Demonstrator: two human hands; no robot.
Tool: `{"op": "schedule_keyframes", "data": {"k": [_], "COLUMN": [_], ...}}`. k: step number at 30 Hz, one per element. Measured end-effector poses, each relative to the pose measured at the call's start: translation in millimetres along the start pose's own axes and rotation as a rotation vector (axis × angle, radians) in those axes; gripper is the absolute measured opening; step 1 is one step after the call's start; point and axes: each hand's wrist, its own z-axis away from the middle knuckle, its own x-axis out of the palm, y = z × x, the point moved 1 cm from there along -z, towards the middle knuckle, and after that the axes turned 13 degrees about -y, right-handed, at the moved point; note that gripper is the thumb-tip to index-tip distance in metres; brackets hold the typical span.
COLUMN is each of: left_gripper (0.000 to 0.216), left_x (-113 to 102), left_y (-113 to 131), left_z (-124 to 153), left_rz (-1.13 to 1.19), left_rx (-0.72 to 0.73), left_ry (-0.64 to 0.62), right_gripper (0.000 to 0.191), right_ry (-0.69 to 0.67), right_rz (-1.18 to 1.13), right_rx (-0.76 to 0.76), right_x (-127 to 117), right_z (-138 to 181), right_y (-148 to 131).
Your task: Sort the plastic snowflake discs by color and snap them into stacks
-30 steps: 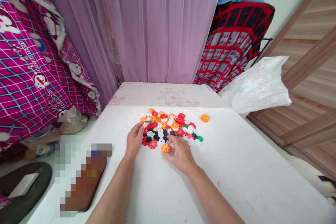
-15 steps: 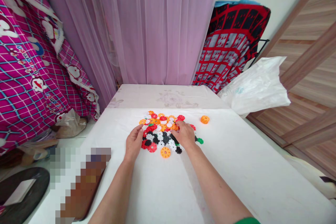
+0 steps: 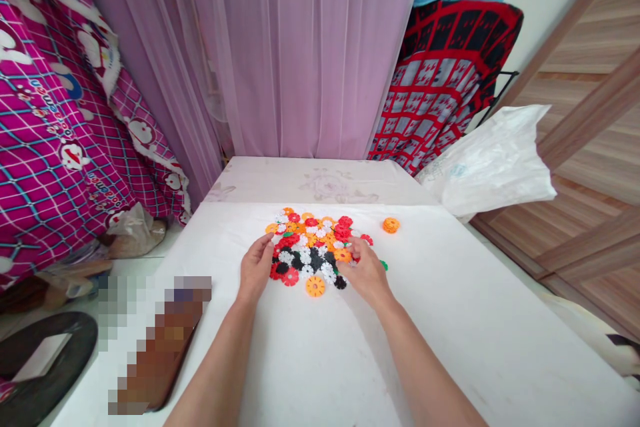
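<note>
A mixed pile of flower-shaped plastic discs (image 3: 314, 257) in red, white, black, orange and green lies on the white-covered table (image 3: 310, 360). My right hand (image 3: 367, 272) is at the pile's right side, pinching an orange flower disc (image 3: 343, 255) between thumb and fingers. Along the left edge of the pile rests my left hand (image 3: 257, 268), fingers loosely curved with nothing visible in them. One orange disc (image 3: 315, 287) lies flat at the pile's near edge. Apart from the pile, to the right, sits a small stack of orange discs (image 3: 391, 225).
A brown object, partly pixelated (image 3: 165, 347), lies at the table's left edge. Beyond the right edge hangs a white plastic bag (image 3: 493, 163). Purple curtains (image 3: 320, 53) hang behind the table, and a pink patterned cloth (image 3: 65, 120) is at the left.
My right hand has drawn back from the pile, slightly right and nearer me, with an orange disc now in its fingers. My left hand has hardly moved.
</note>
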Motion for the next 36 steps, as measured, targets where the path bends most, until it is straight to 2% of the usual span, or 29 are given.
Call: {"op": "schedule_keyframes", "data": {"k": [3,7,29,36], "left_gripper": [0.034,0.034,0.034,0.035], "left_x": [0.3,0.7,0.7,0.8], "left_y": [0.0,-0.6,-0.7,-0.7], "left_z": [0.5,1.1,0.8,0.3], "left_rz": [0.001,0.013,-0.013,-0.016], "left_rx": [0.001,0.004,0.014,0.005], "left_ry": [0.001,0.003,0.009,0.008], "right_gripper": [0.054,0.055,0.048,0.048], "right_ry": [-0.051,-0.073,-0.06,-0.069], "right_rz": [-0.138,-0.152,0.006,-0.005], "right_rx": [-0.182,-0.275,-0.302,-0.299], "right_x": [19.0,37.9,44.8,44.6], "right_z": [33.3,53.6,50.7,51.1], "right_y": [-7.8,-15.7,-18.6,-19.9]}}
